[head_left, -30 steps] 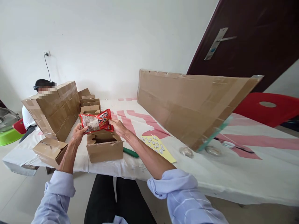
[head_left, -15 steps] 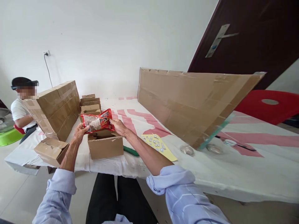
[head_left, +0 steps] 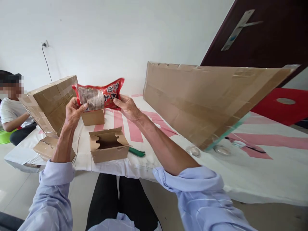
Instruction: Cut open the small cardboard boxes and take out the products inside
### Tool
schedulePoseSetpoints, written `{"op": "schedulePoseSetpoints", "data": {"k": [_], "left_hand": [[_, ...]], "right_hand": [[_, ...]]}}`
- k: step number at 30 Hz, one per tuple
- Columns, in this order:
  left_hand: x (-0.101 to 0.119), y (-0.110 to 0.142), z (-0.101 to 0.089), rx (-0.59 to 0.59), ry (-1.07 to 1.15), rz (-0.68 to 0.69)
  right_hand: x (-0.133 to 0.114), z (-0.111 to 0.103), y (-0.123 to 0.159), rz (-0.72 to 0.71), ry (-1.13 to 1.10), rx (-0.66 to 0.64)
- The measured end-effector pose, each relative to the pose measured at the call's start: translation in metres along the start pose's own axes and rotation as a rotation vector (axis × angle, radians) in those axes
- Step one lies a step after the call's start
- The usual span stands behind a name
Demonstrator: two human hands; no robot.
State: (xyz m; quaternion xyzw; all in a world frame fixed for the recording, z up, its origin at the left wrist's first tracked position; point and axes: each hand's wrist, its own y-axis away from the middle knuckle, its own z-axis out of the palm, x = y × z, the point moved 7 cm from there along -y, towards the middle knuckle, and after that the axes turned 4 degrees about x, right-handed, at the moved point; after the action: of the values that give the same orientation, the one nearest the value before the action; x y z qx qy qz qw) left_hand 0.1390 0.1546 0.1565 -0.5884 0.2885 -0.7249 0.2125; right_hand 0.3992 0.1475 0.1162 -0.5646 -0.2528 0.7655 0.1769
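A red printed food packet (head_left: 96, 97) with a pale text panel is stretched level between my two hands, up in front of the wall. My left hand (head_left: 74, 111) pinches its left end, thumb across the front. At the other end my right hand (head_left: 129, 106) grips the lower right corner between thumb and fingers. Below stands a small cardboard box (head_left: 109, 155), its top open and its inside dark. Beside that box lies a green, curved handle-like object (head_left: 137, 151); its kind is unclear.
Behind the packet stands another small carton (head_left: 93, 118). Taped cartons (head_left: 50, 102) are stacked at left, above a closed box (head_left: 49, 147). A person (head_left: 15, 109) sits beyond. A large cardboard panel (head_left: 204, 102) leans at right, near clear round items (head_left: 193, 151) on the cloth-covered table (head_left: 240, 179).
Both hands have raised the packet from just above the open box to well over it, nearer to me. The box's opening is now uncovered. The yellow sheet is now out of sight.
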Motion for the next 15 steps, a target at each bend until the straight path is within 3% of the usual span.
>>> {"op": "schedulePoseSetpoints", "data": {"k": [3, 8, 11, 15], "left_hand": [[0.025, -0.003, 0.021, -0.098, -0.017, 0.137], [0.009, 0.009, 0.033, -0.128, -0.049, 0.021], [0.0, -0.007, 0.022, -0.06, -0.043, 0.065], [-0.018, -0.045, -0.01, 0.072, -0.04, 0.181]], "right_hand": [[-0.029, -0.001, 0.0, -0.053, 0.071, 0.054], [-0.018, -0.008, 0.013, 0.016, 0.133, 0.089], [-0.001, -0.014, 0.013, 0.049, 0.181, 0.04], [0.034, -0.033, 0.017, 0.149, 0.425, -0.034]]}}
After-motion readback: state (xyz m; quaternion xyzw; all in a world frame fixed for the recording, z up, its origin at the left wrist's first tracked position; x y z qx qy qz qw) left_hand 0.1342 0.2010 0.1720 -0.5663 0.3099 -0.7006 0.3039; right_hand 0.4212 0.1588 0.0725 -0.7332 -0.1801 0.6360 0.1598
